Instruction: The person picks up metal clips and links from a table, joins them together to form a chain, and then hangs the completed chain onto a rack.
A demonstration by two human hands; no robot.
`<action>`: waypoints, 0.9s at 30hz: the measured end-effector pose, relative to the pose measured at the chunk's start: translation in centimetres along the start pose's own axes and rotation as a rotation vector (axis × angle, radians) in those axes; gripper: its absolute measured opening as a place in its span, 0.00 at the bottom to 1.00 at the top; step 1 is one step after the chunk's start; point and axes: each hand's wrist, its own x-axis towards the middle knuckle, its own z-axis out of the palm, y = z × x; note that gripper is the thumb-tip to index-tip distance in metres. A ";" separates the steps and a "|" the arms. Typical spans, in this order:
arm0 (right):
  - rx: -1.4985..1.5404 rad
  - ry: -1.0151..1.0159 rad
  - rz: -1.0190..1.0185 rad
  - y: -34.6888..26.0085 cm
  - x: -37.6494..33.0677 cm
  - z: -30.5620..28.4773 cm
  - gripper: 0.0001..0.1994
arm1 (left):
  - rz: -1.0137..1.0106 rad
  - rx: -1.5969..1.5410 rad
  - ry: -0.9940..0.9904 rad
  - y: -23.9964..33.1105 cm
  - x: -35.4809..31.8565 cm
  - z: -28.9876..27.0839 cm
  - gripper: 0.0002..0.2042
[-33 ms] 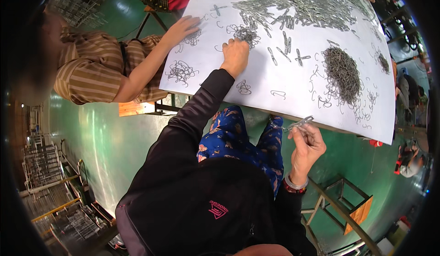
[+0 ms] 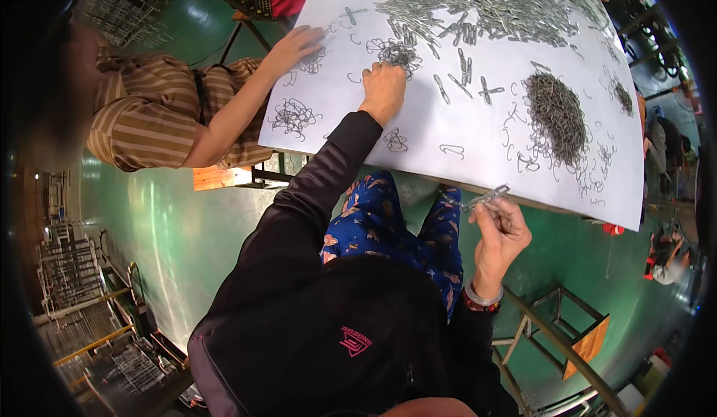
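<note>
My left hand (image 2: 384, 93) reaches over the white-topped table, its fingers curled down at the near edge of a small heap of bent wire hooks (image 2: 394, 52). The fingertips are hidden, so what they pinch does not show. Just off the table's front edge, my right hand (image 2: 499, 239) is closed in a pinch. Between its thumb and fingers is a small slotted metal link (image 2: 490, 195), held at a slant. Some thin metal parts stick out to the left of that pinch, too blurred to tell apart.
A large spread of flat metal links (image 2: 508, 13) covers the table's far side. At the right lies a dense pile of wire hooks (image 2: 556, 118), and a smaller heap (image 2: 295, 116) lies near the left edge. A co-worker's hand (image 2: 299, 47) rests on the table at left. A stool (image 2: 586, 346) stands lower right.
</note>
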 end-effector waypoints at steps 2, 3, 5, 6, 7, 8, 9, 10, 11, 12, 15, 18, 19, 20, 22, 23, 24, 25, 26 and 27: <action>-0.032 -0.008 0.041 0.0 0.1 -0.2 0.09 | 0.046 -0.077 0.074 0.7 -0.6 0.5 0.07; -0.057 -0.002 0.046 0.0 -0.1 -0.2 0.09 | 0.068 -0.116 0.111 0.9 -1.1 0.6 0.06; -0.125 0.034 0.053 0.5 -0.2 -0.8 0.09 | 0.103 -0.432 0.055 2.8 -2.7 -1.7 0.06; -0.144 0.025 0.051 0.5 -0.3 -0.9 0.08 | 0.110 -0.585 0.015 3.7 -3.8 -3.7 0.06; -0.157 0.015 0.054 0.8 -0.3 -1.0 0.08 | 0.183 -0.786 -0.015 4.4 -5.1 -6.0 0.06; -0.170 0.005 0.055 1.0 -0.5 -1.1 0.08 | 0.214 -0.949 -0.082 5.4 -6.5 -7.9 0.07; -0.139 0.003 0.056 1.6 -0.6 -1.0 0.08 | 0.237 -1.109 -0.141 6.4 -7.8 -9.5 0.08; -0.107 0.001 0.051 2.0 -0.7 -0.9 0.08 | 0.263 -1.270 -0.198 7.4 -9.1 -11.1 0.09; -0.072 -0.006 0.036 2.1 -0.9 -0.9 0.08 | 0.269 -1.280 -0.266 8.2 -10.3 -12.7 0.09; -0.075 0.011 0.038 2.1 -1.2 -0.7 0.08 | 0.276 -1.287 -0.328 8.7 -11.3 -13.8 0.09; -0.078 0.038 0.024 2.0 -1.6 -0.3 0.08 | 0.301 -1.341 -0.244 9.8 -12.8 -13.1 0.07; -0.069 0.086 0.005 1.9 -2.0 0.2 0.08 | 0.350 -1.217 -0.051 10.5 -13.6 -12.4 0.06; -0.091 0.093 0.006 2.0 -2.1 0.2 0.09 | 0.358 -1.201 0.020 10.8 -13.8 -12.1 0.05; -0.138 0.089 -0.040 2.2 -2.2 0.3 0.09 | 0.320 -1.187 0.031 11.0 -14.1 -12.1 0.05; -0.231 0.081 -0.132 2.8 -2.2 0.2 0.09 | 0.306 -1.218 0.089 11.4 -14.1 -11.7 0.05; -0.352 0.065 -0.167 2.9 -2.2 0.2 0.10 | 0.268 -1.282 0.047 11.4 -14.2 -11.6 0.05; -0.339 0.044 -0.182 2.7 -2.3 0.0 0.10 | 0.230 -1.347 0.005 11.4 -14.5 -11.7 0.05; -0.328 0.032 -0.201 2.4 -2.3 -0.3 0.10 | 0.201 -1.413 -0.042 11.6 -14.5 -11.7 0.05; -0.312 0.014 -0.222 2.2 -2.1 -0.3 0.10 | 0.210 -1.421 -0.047 11.5 -14.5 -11.9 0.05; -0.210 0.052 -0.147 1.8 -1.6 -0.5 0.10 | 0.207 -1.423 -0.077 11.2 -14.6 -12.2 0.05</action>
